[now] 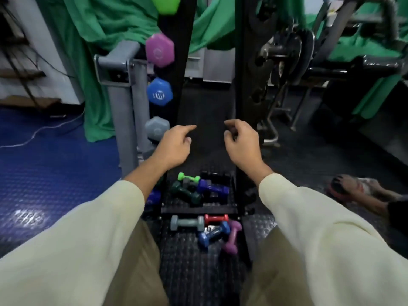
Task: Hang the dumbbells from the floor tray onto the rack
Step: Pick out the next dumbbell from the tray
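Observation:
A black upright rack (176, 89) stands ahead, with green (166, 3), pink (159, 50), blue (159, 92) and grey (157, 128) dumbbell ends hanging down its left side. Below, a black floor tray (198, 209) holds several dumbbells: green (188, 177), dark green (186, 193), purple-blue (213, 188). In front of it lie a grey (187, 223), a red (216, 218), a blue (213, 234) and a pink dumbbell (232, 237). My left hand (174, 146) and right hand (241, 143) hover above the tray, fingers loosely curled, holding nothing.
A grey metal frame (120, 89) stands left of the rack. Green cloth (106, 40) hangs behind it. Weight plates on a bar (284, 54) sit at the right. Another person's foot (362, 188) rests on the floor at right. Blue matting (44, 168) covers the left floor.

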Demonstrator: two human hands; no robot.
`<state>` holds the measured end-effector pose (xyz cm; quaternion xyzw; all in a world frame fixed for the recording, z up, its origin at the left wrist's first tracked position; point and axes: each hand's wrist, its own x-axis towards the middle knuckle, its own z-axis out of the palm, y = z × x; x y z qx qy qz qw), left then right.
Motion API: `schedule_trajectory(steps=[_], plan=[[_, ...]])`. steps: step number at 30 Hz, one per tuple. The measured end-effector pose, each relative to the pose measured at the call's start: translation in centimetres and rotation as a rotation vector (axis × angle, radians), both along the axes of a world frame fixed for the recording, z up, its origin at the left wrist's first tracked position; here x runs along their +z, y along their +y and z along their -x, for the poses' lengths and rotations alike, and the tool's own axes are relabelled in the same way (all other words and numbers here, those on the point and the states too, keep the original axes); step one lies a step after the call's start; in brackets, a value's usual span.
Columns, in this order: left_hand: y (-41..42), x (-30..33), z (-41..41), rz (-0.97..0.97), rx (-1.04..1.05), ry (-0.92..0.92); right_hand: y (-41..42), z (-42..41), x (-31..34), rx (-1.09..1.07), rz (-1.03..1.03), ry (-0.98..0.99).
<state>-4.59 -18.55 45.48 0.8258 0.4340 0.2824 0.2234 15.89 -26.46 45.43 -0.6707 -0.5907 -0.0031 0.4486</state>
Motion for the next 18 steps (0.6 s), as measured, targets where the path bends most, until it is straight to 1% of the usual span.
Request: schedule_trajectory(steps=[2,9,13,15,18], plan=[[-0.2,-2.6,0.3,0.05,0.011,0.015,-0.4,0.4,-2.8,-0.005,0.067,0.028],[-0.9,-12.4,0.0,0.21,-0.005,0.156,-0.8,0.6,-12.1,-0.016,0.271,0.108],[-0.9,-17.7,-0.2,0.38,-0.03,0.235,-0.3,-0.2,-17.5,-0.042,0.407,0.132],[-0.4,-20.9,0.4,0.509,-0.035,0.293,0.0,-1.0,-20.7,-0.055,0.522,0.153],[1.1,-25.2,0.5,0.672,0.018,0.352,0.4,-2.6,-25.8,-0.075,0.775,0.211]])
